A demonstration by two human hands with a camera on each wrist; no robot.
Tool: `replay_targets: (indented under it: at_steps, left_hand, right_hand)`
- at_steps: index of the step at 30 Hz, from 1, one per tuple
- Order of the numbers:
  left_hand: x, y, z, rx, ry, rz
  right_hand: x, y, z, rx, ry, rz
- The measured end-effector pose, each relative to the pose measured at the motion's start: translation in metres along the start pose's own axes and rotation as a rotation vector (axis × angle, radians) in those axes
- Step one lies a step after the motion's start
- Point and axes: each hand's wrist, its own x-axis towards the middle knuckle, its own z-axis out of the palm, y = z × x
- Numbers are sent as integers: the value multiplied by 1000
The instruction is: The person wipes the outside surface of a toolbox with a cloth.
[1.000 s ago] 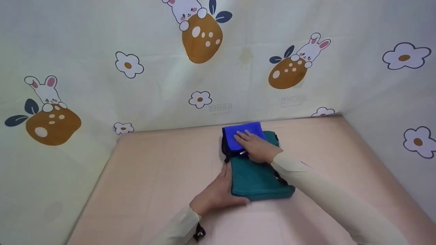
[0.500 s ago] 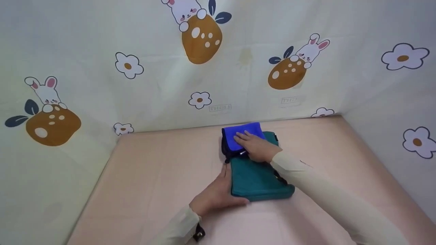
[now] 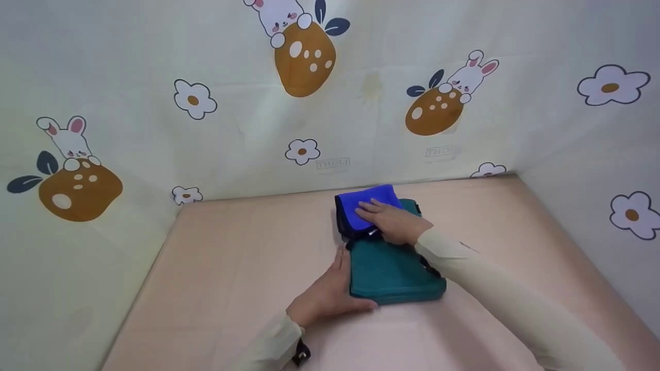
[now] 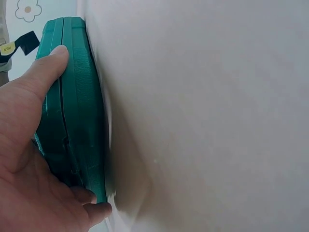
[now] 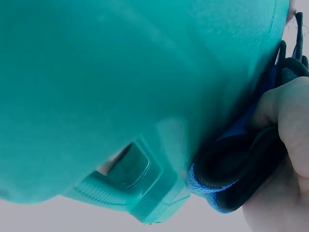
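A green hard plastic case (image 3: pixel 397 273) with a handle (image 5: pixel 130 169) lies flat on the table. My left hand (image 3: pixel 330 296) holds its near-left corner, fingers along the left side and thumb across the near side. In the left wrist view, the thumb (image 4: pixel 48 67) rests over the case's seam. Over the far part of the case is a folded blue cloth (image 3: pixel 356 201) with black edging. My right hand (image 3: pixel 394 221) holds this cloth, its fingers lying on top. The right wrist view shows the thumb against the cloth's folds (image 5: pixel 231 169); the cloth hides part of the case.
A pale pink cover (image 3: pixel 247 257) spreads over the table around the case. Patterned sheeting (image 3: pixel 237 144) with rabbits and flowers rises along the back and both sides, close behind the cloth. A black strap (image 3: pixel 301 353) is at the left wrist.
My right hand and the blue cloth have shifted slightly to the right over the case. The left hand and the case have stayed in place.
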Motion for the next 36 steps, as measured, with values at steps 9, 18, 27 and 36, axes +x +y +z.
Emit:
replay_targets:
  at_steps: [9,18,27,36]
  left_hand:
    - [-1,0,1,-9,4,-13]
    - [-2,0,0,-3,14,8]
    - [-3,0,1,11,16,23]
    - [-2,0,1,7,12,-15]
  right_hand:
    - [-4,10,0,20,5,-42]
    - [-9,17,-1,34,8,-40]
    - [-19,27,2,37,26,-26]
    - [-28,37,1,67,21,19]
